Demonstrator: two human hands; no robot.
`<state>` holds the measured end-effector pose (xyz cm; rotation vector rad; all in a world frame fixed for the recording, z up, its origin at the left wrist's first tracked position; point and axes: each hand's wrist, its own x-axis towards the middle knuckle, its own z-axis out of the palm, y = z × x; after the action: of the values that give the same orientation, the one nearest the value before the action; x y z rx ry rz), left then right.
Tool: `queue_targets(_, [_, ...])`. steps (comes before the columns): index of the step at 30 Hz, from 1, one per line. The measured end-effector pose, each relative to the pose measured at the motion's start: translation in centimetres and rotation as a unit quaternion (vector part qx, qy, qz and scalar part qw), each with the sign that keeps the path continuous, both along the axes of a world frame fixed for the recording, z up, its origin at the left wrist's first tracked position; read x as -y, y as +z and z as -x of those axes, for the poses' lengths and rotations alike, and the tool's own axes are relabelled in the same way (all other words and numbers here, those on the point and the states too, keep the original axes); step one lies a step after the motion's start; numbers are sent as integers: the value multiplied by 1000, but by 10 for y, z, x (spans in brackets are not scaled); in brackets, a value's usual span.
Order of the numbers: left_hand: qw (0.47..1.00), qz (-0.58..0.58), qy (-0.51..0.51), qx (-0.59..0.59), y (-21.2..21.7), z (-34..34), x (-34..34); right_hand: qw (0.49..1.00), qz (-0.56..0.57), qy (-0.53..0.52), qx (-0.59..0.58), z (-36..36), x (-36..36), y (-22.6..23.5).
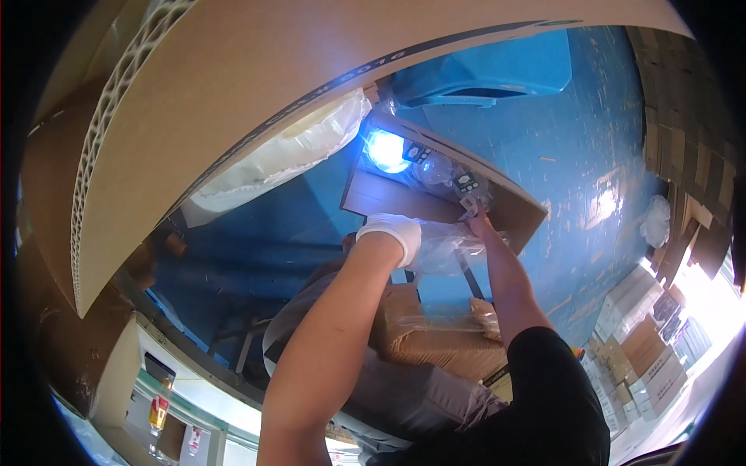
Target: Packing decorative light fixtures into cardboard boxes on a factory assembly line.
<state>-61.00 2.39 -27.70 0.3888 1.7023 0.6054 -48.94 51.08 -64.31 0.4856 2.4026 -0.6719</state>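
In the middle of the head view, a shallow cardboard box (381, 193) lies tilted, its open side towards me. Inside are clear plastic packages (433, 169), rounded and with dark labels, beside a bright bluish-white glare. My right hand (479, 222), bare at the wrist, reaches to the box's near side with its fingers closed on a small clear plastic package (468, 205) with a pale tag. My left hand (395, 232), in a white glove, is by the near edge. Its fingers are hidden. Loose clear plastic film (444, 247) stretches between my hands.
A large cardboard flap (233, 78) hangs across the upper left, near the camera. Behind it is a white plastic-wrapped bundle (287, 159). A blue plastic bin (497, 70) stands on the blue floor (575, 179). Below my arms sits a brown carton (443, 346); stacked boxes (637, 357) line the right.
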Motion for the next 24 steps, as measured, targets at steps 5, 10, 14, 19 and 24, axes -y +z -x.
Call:
queue_targets(5, [996,66,-11,66,-15,-20,8,857,270,-384,214,-63,142,-16])
queue_targets(10, [997,42,-13,59,-4,-3,-3,966,-128,-218,57,-29,52,-9])
queue_targets(14, [993,91,6,80,-14,-10,-1,966,-128,-216,67,-12,82,27])
queue_targets(19, [998,67,1,21,-18,-13,3,802,197,-564,27,37,110,70])
queue_targets(24, [997,61,41,-32,-13,-13,7,829,218,-514,-42,48,109,95])
